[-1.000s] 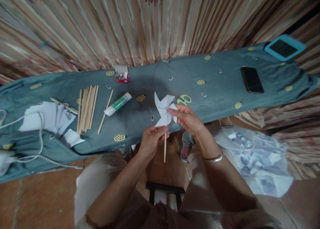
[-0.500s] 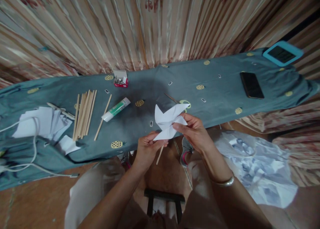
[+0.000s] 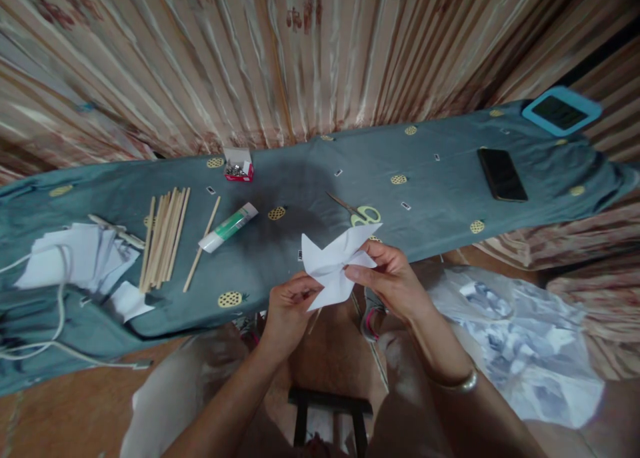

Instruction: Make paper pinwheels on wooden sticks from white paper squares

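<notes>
A white paper pinwheel (image 3: 327,265) with pointed, folded blades is held up between my hands, in front of the cloth's near edge. My right hand (image 3: 395,278) pinches it near its centre, thumb on the front. My left hand (image 3: 293,311) has its fingers closed at the lower left blade. Below the paper a thin wooden stick (image 3: 315,319) shows in part; the rest of it is hidden behind the pinwheel and fingers. Just beyond the pinwheel lie scissors (image 3: 360,215) with pale green handles.
Left on the teal cloth (image 3: 440,191) are wooden sticks (image 3: 165,238), paper sheets (image 3: 75,251), a glue tube (image 3: 227,228) resting on a single stick, and a red box of metal pins (image 3: 239,170). A phone (image 3: 503,175) and blue-framed device (image 3: 561,111) lie right. A plastic bag (image 3: 520,345) holds paper scraps.
The pinwheel has tilted and sunk slightly, so the scissors' handles show more fully. My left hand has shifted a little left and down, and less of the stick is visible. The view has moved slightly.
</notes>
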The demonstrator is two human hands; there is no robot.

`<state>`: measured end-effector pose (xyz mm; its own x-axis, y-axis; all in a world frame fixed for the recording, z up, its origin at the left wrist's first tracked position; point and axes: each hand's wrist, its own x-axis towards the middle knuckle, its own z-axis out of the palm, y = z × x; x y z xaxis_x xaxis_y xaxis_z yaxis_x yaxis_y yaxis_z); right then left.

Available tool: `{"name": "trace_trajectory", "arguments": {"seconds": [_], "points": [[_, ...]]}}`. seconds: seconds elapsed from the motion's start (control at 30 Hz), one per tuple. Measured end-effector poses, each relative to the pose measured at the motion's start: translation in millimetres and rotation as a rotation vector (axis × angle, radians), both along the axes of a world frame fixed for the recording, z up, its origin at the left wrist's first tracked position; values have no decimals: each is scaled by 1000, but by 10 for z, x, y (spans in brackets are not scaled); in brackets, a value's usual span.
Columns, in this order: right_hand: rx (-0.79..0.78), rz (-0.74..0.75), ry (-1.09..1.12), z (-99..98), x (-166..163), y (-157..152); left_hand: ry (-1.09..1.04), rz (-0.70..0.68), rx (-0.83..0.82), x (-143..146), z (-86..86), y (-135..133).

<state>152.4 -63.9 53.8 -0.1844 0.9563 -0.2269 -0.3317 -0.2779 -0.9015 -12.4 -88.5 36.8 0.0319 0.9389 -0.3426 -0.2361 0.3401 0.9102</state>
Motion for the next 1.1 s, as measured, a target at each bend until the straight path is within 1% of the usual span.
{"name": "trace_trajectory", "arguments": {"seconds": [0.17, 0.3, 0.47, 0.6, 0.73, 0.8, 0.93, 1.1], "points": [[-10, -8, -29, -37, 0, -17, -100, 10, -44, 23, -70, 0], [-9, -25, -39, -40, -6, -16, -175, 60, -84, 20, -134, 24], [-29, -51, -59, -45, -17, -19, -211, 109, -49, -36, -81, 92], [-19, -86, -95, -68, -32, -22, -204, 109, -12, -77, -53, 116], [36, -121, -143, -74, -56, -21, -172, 60, 1, -98, -55, 106], [86, -133, -171, -56, -68, -31, -163, 35, -20, -98, -49, 102], [195, -151, -253, 31, -78, -83, -177, 6, -75, -91, -62, 95], [281, -166, -311, 138, -64, -156, -129, -24, -50, -106, -150, 66]]}}
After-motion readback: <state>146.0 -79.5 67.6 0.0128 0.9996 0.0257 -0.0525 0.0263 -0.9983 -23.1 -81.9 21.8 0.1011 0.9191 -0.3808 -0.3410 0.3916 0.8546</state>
